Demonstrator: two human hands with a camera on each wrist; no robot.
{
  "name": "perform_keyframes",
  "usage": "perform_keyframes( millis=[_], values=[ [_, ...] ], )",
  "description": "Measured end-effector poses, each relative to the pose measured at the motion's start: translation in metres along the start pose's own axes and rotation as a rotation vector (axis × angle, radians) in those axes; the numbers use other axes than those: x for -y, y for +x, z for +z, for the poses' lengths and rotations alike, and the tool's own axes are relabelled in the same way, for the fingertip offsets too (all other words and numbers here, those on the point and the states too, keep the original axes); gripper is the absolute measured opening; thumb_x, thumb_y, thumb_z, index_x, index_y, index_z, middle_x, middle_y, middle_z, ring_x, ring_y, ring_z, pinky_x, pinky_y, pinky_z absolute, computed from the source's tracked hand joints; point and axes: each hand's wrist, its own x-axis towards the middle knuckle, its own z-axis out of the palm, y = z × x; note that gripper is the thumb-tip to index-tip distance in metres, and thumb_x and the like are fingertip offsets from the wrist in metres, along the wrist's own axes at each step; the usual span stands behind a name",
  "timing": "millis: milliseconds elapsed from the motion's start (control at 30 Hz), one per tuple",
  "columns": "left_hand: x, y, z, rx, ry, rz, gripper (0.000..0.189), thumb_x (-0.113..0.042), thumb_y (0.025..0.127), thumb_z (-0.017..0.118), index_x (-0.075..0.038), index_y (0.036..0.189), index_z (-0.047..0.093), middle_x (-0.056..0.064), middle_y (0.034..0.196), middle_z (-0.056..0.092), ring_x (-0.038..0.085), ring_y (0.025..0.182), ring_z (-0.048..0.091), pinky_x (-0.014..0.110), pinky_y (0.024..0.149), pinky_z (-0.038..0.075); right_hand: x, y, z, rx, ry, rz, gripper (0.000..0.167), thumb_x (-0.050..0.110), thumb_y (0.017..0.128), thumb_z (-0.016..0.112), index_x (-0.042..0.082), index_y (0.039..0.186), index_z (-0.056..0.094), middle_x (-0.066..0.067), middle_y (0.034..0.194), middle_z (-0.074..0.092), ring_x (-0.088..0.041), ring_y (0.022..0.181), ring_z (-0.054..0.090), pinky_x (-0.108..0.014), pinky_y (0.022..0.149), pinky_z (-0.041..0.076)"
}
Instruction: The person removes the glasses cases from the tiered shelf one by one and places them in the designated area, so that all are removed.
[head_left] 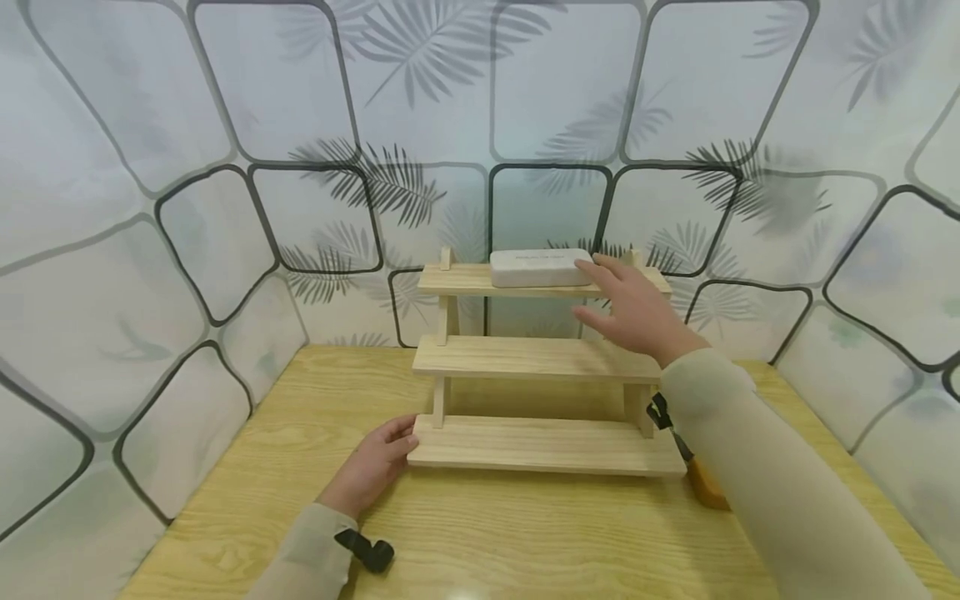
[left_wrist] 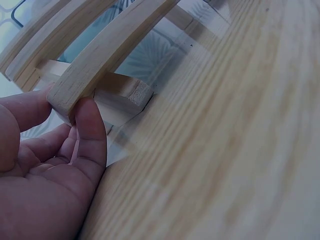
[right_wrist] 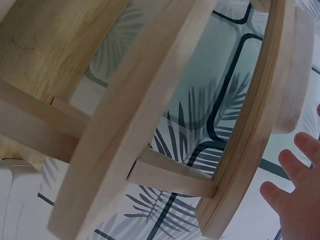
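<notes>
A three-tier wooden shelf stand (head_left: 536, 358) stands on the wooden table. My left hand (head_left: 375, 467) pinches the left end of its lowest board; in the left wrist view, the thumb and fingers (left_wrist: 90, 130) close on the board's corner (left_wrist: 75, 95). On the top board lies a white oblong box (head_left: 536, 268) with faint lettering on its upper face. My right hand (head_left: 633, 304) is at the box's right end, fingers extended and spread, with fingertips right at its edge. The right wrist view shows these fingers (right_wrist: 295, 170) beside the pale box (right_wrist: 297, 70).
An orange object (head_left: 708, 483) sits right of the stand, partly hidden by the right sleeve (head_left: 780, 475). Patterned fabric walls (head_left: 427, 92) enclose the table (head_left: 525, 533) at the back and both sides. A white item with small print (right_wrist: 20, 205) shows low in the right wrist view.
</notes>
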Motion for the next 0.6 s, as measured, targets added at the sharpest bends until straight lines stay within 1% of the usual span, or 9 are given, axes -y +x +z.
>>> perform_keyframes(
  millis=[100, 233, 367, 467, 600],
  values=[
    [0.001, 0.0, 0.0, -0.014, -0.006, -0.004, 0.055, -0.014, 0.106, 0.054, 0.006, 0.153, 0.033, 0.024, 0.144, 0.046, 0.028, 0.126, 0.051, 0.033, 0.1, 0.047, 0.003, 0.009, 0.0, 0.011, 0.01, -0.001, 0.078, 0.055, 0.099, 0.058, 0.021, 0.162, 0.027, -0.016, 0.165, 0.021, -0.042, 0.148, 0.021, -0.063, 0.115, 0.021],
    [0.002, 0.0, -0.001, -0.012, -0.01, -0.007, 0.055, -0.013, 0.106, 0.054, 0.006, 0.153, 0.033, 0.023, 0.144, 0.046, 0.029, 0.128, 0.049, 0.033, 0.101, 0.046, 0.005, 0.022, 0.003, 0.029, 0.024, 0.006, 0.079, 0.057, 0.099, 0.056, 0.021, 0.163, 0.026, -0.017, 0.165, 0.02, -0.042, 0.149, 0.019, -0.063, 0.116, 0.019],
    [0.002, -0.001, -0.001, -0.009, -0.007, -0.006, 0.055, -0.013, 0.106, 0.054, 0.006, 0.153, 0.033, 0.024, 0.144, 0.046, 0.029, 0.128, 0.05, 0.032, 0.1, 0.047, 0.006, 0.032, 0.005, 0.057, 0.034, 0.04, 0.082, 0.058, 0.098, 0.056, 0.02, 0.163, 0.022, -0.02, 0.165, 0.018, -0.042, 0.149, 0.017, -0.062, 0.117, 0.016],
    [0.002, 0.0, -0.001, -0.006, -0.009, -0.004, 0.056, -0.013, 0.106, 0.055, 0.006, 0.153, 0.033, 0.024, 0.144, 0.046, 0.028, 0.126, 0.051, 0.033, 0.099, 0.047, 0.005, 0.038, 0.007, 0.072, 0.044, 0.082, 0.085, 0.061, 0.097, 0.055, 0.021, 0.164, 0.02, -0.019, 0.166, 0.016, -0.042, 0.15, 0.016, -0.062, 0.117, 0.016],
    [0.001, 0.0, 0.0, 0.008, -0.004, -0.001, 0.056, -0.015, 0.106, 0.055, 0.005, 0.154, 0.032, 0.024, 0.145, 0.045, 0.028, 0.126, 0.051, 0.033, 0.1, 0.047, 0.004, 0.044, 0.007, 0.084, 0.055, 0.118, 0.088, 0.067, 0.096, 0.052, 0.023, 0.164, 0.018, -0.019, 0.166, 0.014, -0.042, 0.15, 0.014, -0.064, 0.116, 0.016]
  ],
)
